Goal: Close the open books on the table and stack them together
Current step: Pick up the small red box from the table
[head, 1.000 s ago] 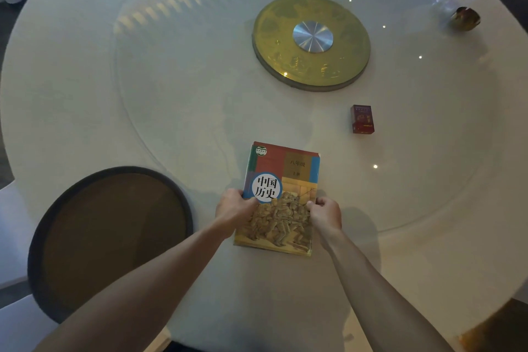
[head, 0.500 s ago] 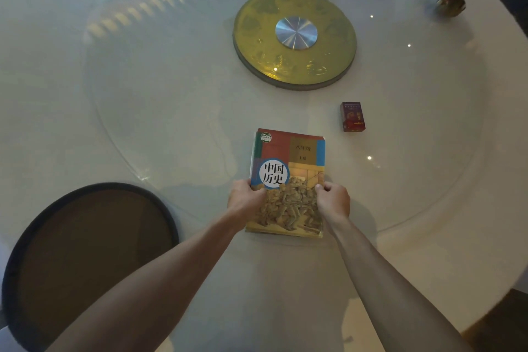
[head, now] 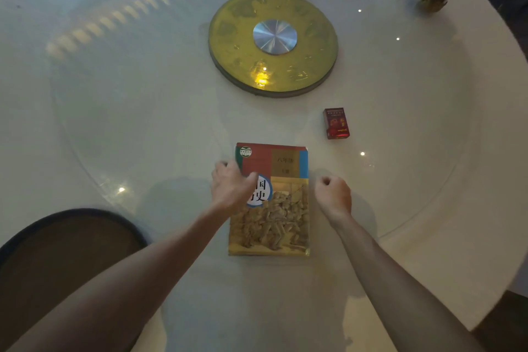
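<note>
Though closed and flat: book (head: 271, 200) near table (head: 143, 123) edge.
Left hand (head: 231, 188): loosely spread, over cover's left edge, holding nothing.
Right hand (head: 333, 194): curled, empty, beside book.
Risk: careless brush could skew stack.

Red box (head: 336, 123) near gold disc (head: 273, 43); dark chair (head: 63, 260).

Glossy glass turntable (head: 143, 111), seemingly paper book (head: 274, 217)

Both forearms come in bare, no sleeves showing anywhere, no watch or band at either wrist; left hand (head: 231, 186) and right hand (head: 333, 194) ungloved, no rings visible.
</note>
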